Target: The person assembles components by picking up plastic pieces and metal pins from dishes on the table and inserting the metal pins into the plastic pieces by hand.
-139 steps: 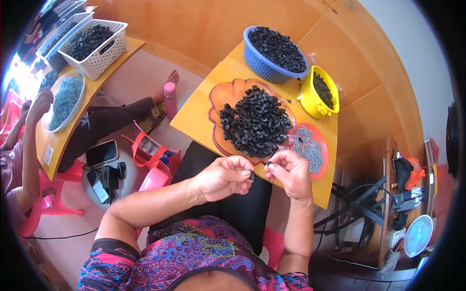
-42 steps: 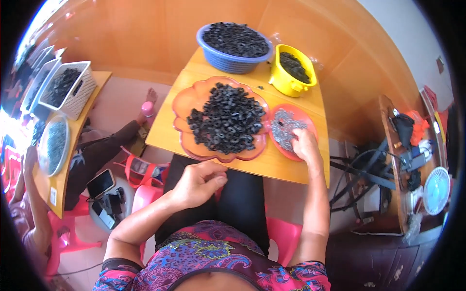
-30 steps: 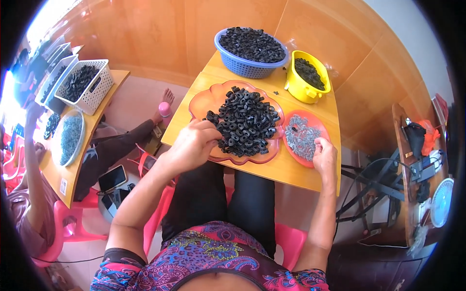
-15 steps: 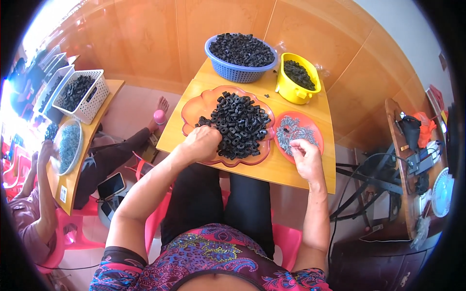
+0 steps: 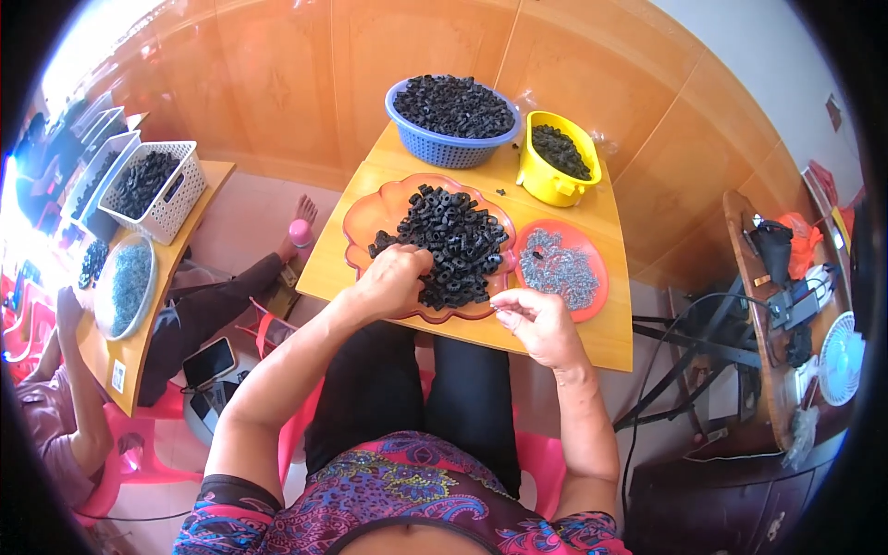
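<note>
My left hand [image 5: 393, 280] is closed at the near left side of a heap of small black plastic parts [image 5: 453, 236]; its fingertips are hidden, so what they hold cannot be made out. The heap lies in an orange, scalloped tray [image 5: 363, 211] on a wooden table. Between this tray and a round orange-red plate [image 5: 601, 294], my right hand [image 5: 544, 328] pinches a small metal piece [image 5: 494, 308] in thumb and fingertips, too tiny to tell exactly. Small silvery metal pieces [image 5: 560, 268] are spread over the plate.
At the table's far side stand a blue basket [image 5: 444, 151] and a yellow tub [image 5: 546, 188], both full of black parts. To the left, another person [image 5: 69, 407] sits at a table with a white basket [image 5: 176, 208] and a tray [image 5: 145, 282]. A fan [image 5: 839, 359] stands right.
My right hand has moved left from over the plate of metal pieces toward the scalloped tray, still pinched. My left hand stays at the heap, shifted slightly. The view has tilted a little.
</note>
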Motion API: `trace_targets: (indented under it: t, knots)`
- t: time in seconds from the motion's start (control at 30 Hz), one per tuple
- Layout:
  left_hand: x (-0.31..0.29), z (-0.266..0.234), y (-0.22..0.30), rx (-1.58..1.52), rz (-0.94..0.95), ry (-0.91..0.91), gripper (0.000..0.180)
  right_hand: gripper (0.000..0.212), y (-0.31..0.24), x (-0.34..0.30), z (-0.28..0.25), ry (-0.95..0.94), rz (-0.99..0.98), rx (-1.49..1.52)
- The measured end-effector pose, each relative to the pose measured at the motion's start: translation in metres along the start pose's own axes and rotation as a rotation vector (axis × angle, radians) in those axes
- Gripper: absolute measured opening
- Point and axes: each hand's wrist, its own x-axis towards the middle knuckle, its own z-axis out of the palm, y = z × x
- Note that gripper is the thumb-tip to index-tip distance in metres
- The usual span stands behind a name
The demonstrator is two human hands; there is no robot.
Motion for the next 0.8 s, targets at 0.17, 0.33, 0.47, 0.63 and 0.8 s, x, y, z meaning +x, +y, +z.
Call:
trace_targets:
  t: [0.17, 0.33, 0.47, 0.63, 0.8]
  knots:
    - [-0.019, -0.025, 0.046, -0.512, -0.153, -0.007, 0.013, 0.015, -0.012, -0.003, 0.02, -0.036, 0.024, 0.107]
    - [-0.051, -0.018, 0.064, -0.896, -0.164, 0.03, 0.018, 0.01, -0.034, -0.01, 0.033, -0.139, 0.028, 0.273]
    - [-0.066, -0.015, 0.068, -0.993, -0.21, 0.066, 0.02, 0.01, -0.033, -0.013, 0.046, -0.16, 0.029, 0.263]
    - [-0.08, -0.022, 0.074, -0.884, -0.187, 0.079, 0.02, 0.01, -0.04, -0.016, 0.053, -0.232, 0.07, 0.113]
    - [-0.102, -0.007, 0.068, -0.819, -0.007, 0.075, 0.018, 0.016, -0.034, -0.02, 0.062, -0.354, 0.136, 0.094]
